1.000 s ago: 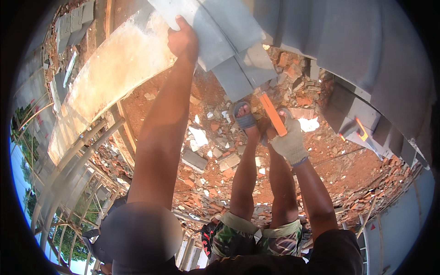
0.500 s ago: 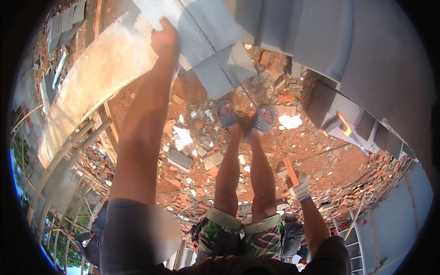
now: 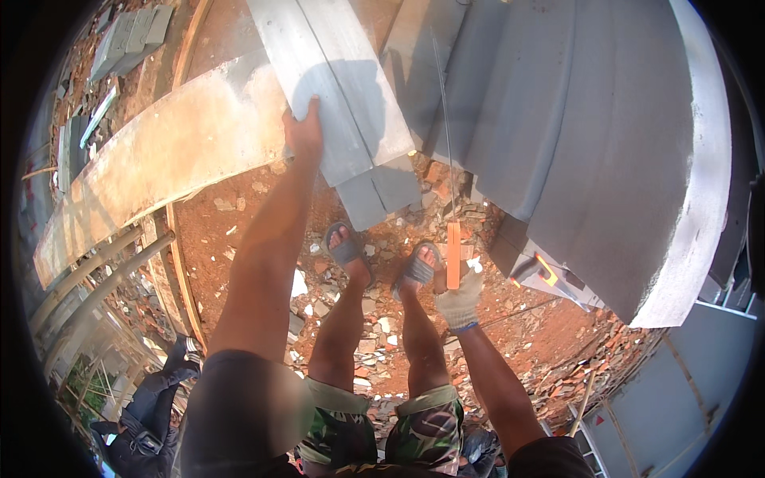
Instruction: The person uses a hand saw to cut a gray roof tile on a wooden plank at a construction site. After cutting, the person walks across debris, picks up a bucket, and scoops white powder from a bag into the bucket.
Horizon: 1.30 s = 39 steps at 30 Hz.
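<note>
Two hands are busy: the bare left hand [image 3: 303, 131] is pressed flat, fingers spread, on a grey slab [image 3: 335, 88] leaning up and away over red rubble ground [image 3: 239, 223]. The gloved right hand [image 3: 460, 296] is clamped on an orange tool [image 3: 453, 253], its long axis pointing up and away, just beside the sandalled feet [image 3: 382, 259]. Grey concrete steps [image 3: 590, 143] rise at right.

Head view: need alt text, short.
Looking down, the bare left hand presses on a grey slab while the gloved right hand holds an orange tool. Sandalled feet stand on red rubble.
</note>
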Tool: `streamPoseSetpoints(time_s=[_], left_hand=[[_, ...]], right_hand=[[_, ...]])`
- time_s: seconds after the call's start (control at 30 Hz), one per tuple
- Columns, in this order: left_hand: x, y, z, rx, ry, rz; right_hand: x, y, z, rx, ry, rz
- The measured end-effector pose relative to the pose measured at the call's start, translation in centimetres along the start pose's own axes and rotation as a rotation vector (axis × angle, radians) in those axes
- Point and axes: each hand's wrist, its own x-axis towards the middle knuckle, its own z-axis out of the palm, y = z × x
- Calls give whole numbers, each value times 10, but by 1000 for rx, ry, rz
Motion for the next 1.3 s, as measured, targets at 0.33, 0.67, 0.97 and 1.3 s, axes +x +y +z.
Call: streamPoseSetpoints(time_s=[0.33, 0.67, 0.97, 1.3], left_hand=[[21, -25, 1, -466, -263, 3], [25, -10, -13, -423, -308, -217], [83, 4, -12, -233, -477, -241], [103, -2, -51, -494, -646, -305]], right_hand=[[244, -114, 74, -469, -19, 36], [339, -148, 113, -73, -54, 221], [406, -185, 173, 4, -255, 291], [359, -210, 180, 122, -311, 305]])
